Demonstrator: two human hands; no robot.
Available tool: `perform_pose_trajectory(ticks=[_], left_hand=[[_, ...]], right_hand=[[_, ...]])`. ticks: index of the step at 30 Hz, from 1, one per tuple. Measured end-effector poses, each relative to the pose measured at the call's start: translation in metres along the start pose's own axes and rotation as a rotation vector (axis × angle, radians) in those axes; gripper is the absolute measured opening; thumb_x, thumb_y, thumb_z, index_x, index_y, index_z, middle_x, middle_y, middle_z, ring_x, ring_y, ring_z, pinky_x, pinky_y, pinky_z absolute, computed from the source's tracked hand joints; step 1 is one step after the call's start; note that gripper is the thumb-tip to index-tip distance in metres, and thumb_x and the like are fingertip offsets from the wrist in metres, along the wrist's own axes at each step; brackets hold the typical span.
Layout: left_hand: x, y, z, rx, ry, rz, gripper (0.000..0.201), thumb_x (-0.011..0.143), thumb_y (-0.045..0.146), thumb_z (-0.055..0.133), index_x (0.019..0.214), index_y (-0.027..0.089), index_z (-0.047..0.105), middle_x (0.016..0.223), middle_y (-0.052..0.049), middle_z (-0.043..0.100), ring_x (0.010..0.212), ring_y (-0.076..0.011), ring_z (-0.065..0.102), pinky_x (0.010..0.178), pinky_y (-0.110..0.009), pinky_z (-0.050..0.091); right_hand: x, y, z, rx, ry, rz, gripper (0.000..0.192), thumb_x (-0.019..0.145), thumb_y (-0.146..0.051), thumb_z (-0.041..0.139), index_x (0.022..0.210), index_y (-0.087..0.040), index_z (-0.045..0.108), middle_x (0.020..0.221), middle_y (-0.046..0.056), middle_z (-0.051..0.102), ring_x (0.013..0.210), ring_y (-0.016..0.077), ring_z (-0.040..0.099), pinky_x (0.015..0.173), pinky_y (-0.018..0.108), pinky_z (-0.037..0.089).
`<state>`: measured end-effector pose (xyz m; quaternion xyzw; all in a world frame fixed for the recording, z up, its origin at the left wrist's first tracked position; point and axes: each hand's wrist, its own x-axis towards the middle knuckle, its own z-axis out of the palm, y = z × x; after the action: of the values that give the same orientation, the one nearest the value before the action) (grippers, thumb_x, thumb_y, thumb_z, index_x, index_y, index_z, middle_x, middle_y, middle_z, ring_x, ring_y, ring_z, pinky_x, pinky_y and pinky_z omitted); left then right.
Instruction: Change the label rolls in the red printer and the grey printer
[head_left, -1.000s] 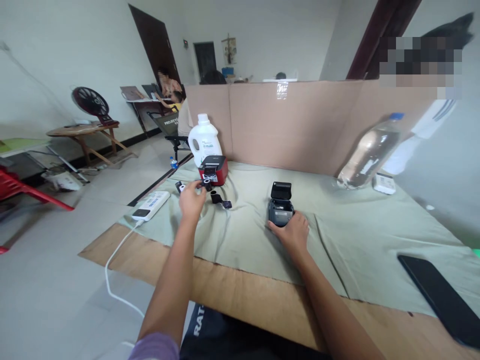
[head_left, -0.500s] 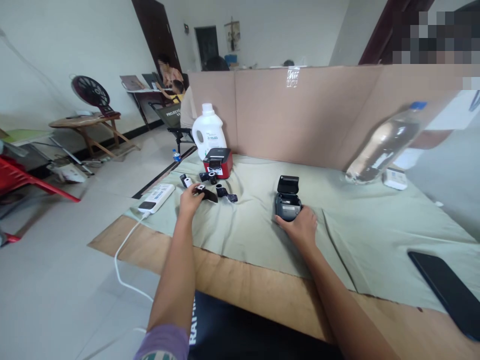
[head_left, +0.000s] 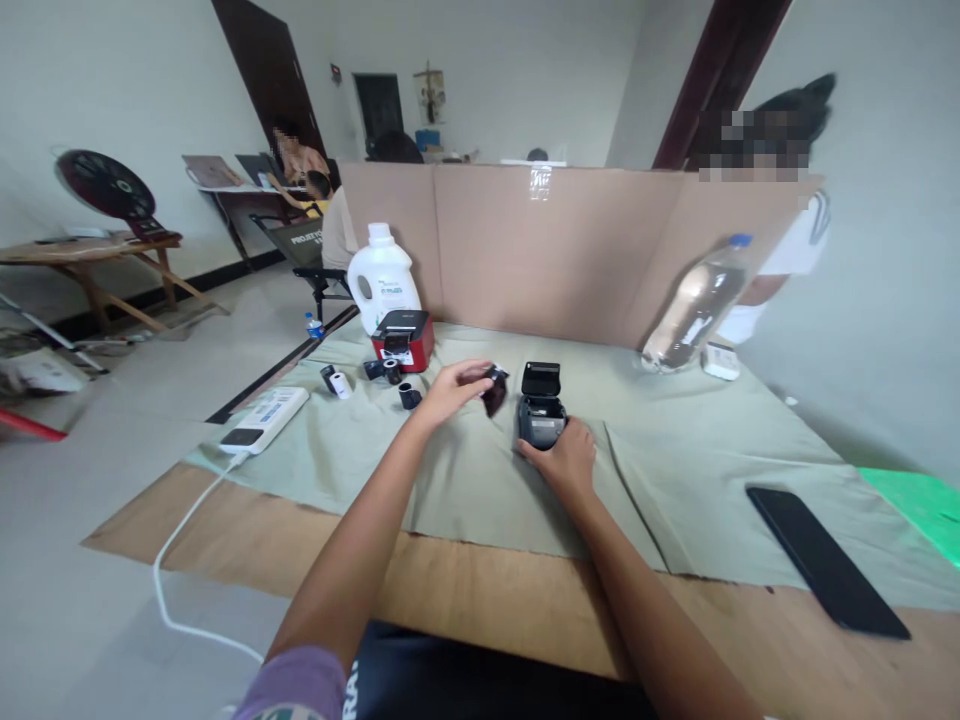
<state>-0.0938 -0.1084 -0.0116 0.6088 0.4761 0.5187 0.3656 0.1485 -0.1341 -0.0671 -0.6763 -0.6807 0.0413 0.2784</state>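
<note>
Held a small dark roll (head_left: 494, 394) just beside a black device (head_left: 542, 428), lid raised.
Pinched the roll narrowly in the left grip (head_left: 452, 391), over the counter (head_left: 480, 580), inward from its near edge; clasped the device's near side with the right grip (head_left: 573, 462). Saw a red printer (head_left: 418, 348) toward the far left corner.

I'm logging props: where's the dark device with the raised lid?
In the head view, the dark device sits near the middle of the cloth, held by the right hand, just right of the left hand.
</note>
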Motion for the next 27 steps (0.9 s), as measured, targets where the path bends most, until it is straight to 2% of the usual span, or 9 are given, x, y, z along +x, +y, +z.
perform_pose_trajectory(ticks=[4, 7, 9, 15, 21, 25, 27], left_hand=[[0.033, 0.014, 0.056, 0.345, -0.248, 0.117, 0.036, 0.085, 0.024, 0.069, 0.12, 0.017, 0.073, 0.126, -0.011, 0.073, 0.115, -0.0233, 0.068, 0.103, -0.036, 0.052], [0.046, 0.013, 0.08, 0.566, -0.32, 0.141, 0.034, 0.088, 0.021, 0.065, 0.122, 0.02, 0.073, 0.128, -0.007, 0.072, 0.119, -0.0223, 0.067, 0.109, -0.034, 0.047], [0.049, 0.009, 0.088, 0.618, -0.333, 0.141, 0.034, 0.09, 0.022, 0.063, 0.123, 0.02, 0.072, 0.128, -0.006, 0.073, 0.119, -0.0218, 0.067, 0.11, -0.033, 0.046], [0.049, -0.004, 0.1, 0.697, -0.336, 0.148, 0.034, 0.093, 0.024, 0.06, 0.125, 0.024, 0.071, 0.129, -0.005, 0.072, 0.12, -0.0223, 0.064, 0.107, -0.033, 0.044], [0.046, -0.005, 0.109, 0.925, -0.251, 0.117, 0.022, 0.09, 0.026, 0.063, 0.103, 0.028, 0.08, 0.12, -0.006, 0.069, 0.12, -0.0288, 0.055, 0.102, -0.045, 0.038], [0.036, -0.002, 0.106, 0.903, -0.225, 0.114, 0.026, 0.095, 0.034, 0.057, 0.106, 0.027, 0.079, 0.117, -0.007, 0.069, 0.118, -0.0279, 0.055, 0.101, -0.046, 0.037], [0.025, -0.002, 0.098, 0.826, -0.27, 0.178, 0.031, 0.098, 0.041, 0.053, 0.115, 0.027, 0.076, 0.121, -0.006, 0.069, 0.119, -0.0264, 0.055, 0.103, -0.045, 0.035]], right_hand=[[-0.001, -0.001, -0.001, 0.032, -0.004, 0.003, 0.079, 0.066, -0.062, 0.078, 0.119, -0.009, 0.052, 0.115, 0.023, 0.062, 0.109, 0.0394, 0.056, 0.091, 0.044, 0.042], [-0.002, -0.001, 0.0, 0.042, 0.006, 0.011, 0.081, 0.065, -0.061, 0.077, 0.121, -0.009, 0.052, 0.117, 0.023, 0.062, 0.109, 0.0392, 0.055, 0.092, 0.045, 0.042], [-0.002, -0.001, 0.001, 0.044, 0.008, 0.019, 0.082, 0.065, -0.061, 0.077, 0.123, -0.009, 0.051, 0.118, 0.022, 0.061, 0.111, 0.0389, 0.054, 0.093, 0.045, 0.041], [-0.001, -0.001, 0.001, 0.075, -0.007, 0.03, 0.085, 0.064, -0.061, 0.078, 0.124, -0.008, 0.051, 0.119, 0.022, 0.06, 0.112, 0.0391, 0.052, 0.094, 0.045, 0.04], [-0.002, -0.004, 0.0, 0.076, -0.026, 0.041, 0.086, 0.063, -0.059, 0.079, 0.125, -0.007, 0.051, 0.119, 0.022, 0.06, 0.113, 0.0388, 0.052, 0.096, 0.046, 0.04], [0.001, 0.005, -0.002, 0.106, -0.054, 0.041, 0.088, 0.062, -0.06, 0.079, 0.127, -0.007, 0.052, 0.123, 0.023, 0.06, 0.117, 0.0401, 0.052, 0.098, 0.048, 0.041], [0.011, 0.018, -0.006, 0.167, -0.081, 0.033, 0.079, 0.065, -0.056, 0.077, 0.126, -0.01, 0.057, 0.118, 0.019, 0.065, 0.112, 0.0362, 0.058, 0.094, 0.045, 0.045]])
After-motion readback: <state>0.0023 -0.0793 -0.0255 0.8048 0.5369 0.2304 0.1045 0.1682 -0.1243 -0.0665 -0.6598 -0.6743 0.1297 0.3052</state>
